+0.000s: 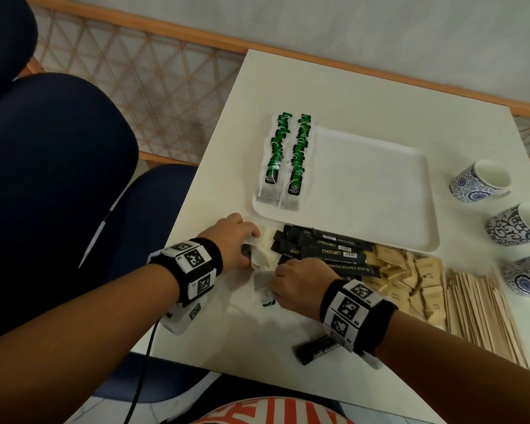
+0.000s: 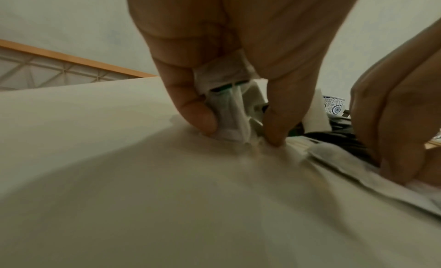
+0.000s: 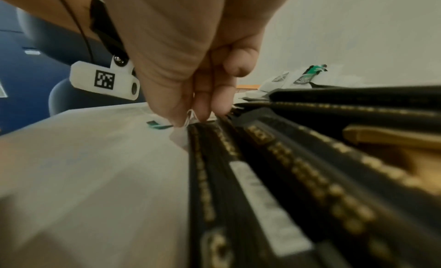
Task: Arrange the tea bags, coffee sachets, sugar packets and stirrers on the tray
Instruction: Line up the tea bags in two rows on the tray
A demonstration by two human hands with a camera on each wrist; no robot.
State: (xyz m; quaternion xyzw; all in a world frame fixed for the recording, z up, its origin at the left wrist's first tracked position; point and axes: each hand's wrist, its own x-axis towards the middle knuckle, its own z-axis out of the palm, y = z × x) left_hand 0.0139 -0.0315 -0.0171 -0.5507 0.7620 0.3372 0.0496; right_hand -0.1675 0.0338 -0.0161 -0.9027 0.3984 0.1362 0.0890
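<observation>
Two rows of green-tagged tea bags [image 1: 285, 157] lie along the left side of the white tray [image 1: 377, 191]. In front of the tray, my left hand [image 1: 236, 240] grips a bunch of loose tea bags [image 2: 229, 111] between thumb and fingers. My right hand [image 1: 294, 286] pinches another tea bag [image 1: 262, 283] on the table, its string [image 3: 189, 117] between the fingertips. Black coffee sachets [image 1: 328, 252] lie piled just right of both hands. Brown sugar packets [image 1: 410, 280] and wooden stirrers [image 1: 478, 313] lie further right.
One black sachet [image 1: 317, 350] lies alone near the table's front edge, under my right wrist. Three blue-patterned cups [image 1: 478, 182] stand at the table's right edge. A dark blue chair [image 1: 58, 154] stands left of the table. A wooden lattice rail [image 1: 153, 75] runs behind.
</observation>
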